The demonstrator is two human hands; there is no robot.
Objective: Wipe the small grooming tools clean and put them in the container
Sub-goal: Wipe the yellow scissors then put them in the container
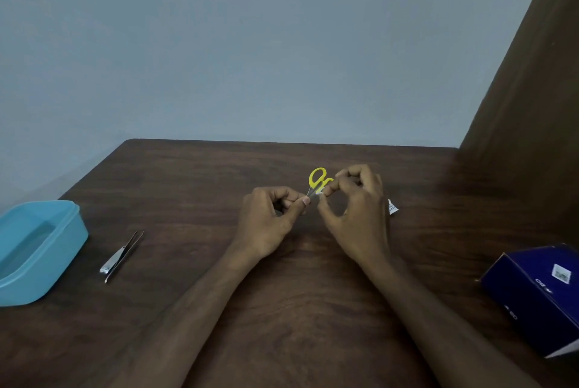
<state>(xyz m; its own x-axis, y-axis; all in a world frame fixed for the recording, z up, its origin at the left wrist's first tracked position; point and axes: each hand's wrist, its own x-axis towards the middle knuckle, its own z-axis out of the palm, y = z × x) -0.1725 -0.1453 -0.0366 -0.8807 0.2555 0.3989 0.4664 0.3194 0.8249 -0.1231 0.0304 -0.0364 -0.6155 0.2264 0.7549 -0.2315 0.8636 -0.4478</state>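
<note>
A: Where are the scissors?

B: Held above the table, mid-centre, yellow loops pointing away. The left hand pinches the blade end between thumb and curled fingers; the right hand has its fingers curled at the handle side, apparently pinching a small wipe, though that is too small to tell.

A: Risks?

B: I judge the blades could nick a fingertip if the wipe drags toward the edge, or the scissors could slip from so light a pinch.

A: Count?

B: One pair of scissors, one nail clipper touching one pair of tweezers, one blue container at left, one sachet, one dark box.
</note>
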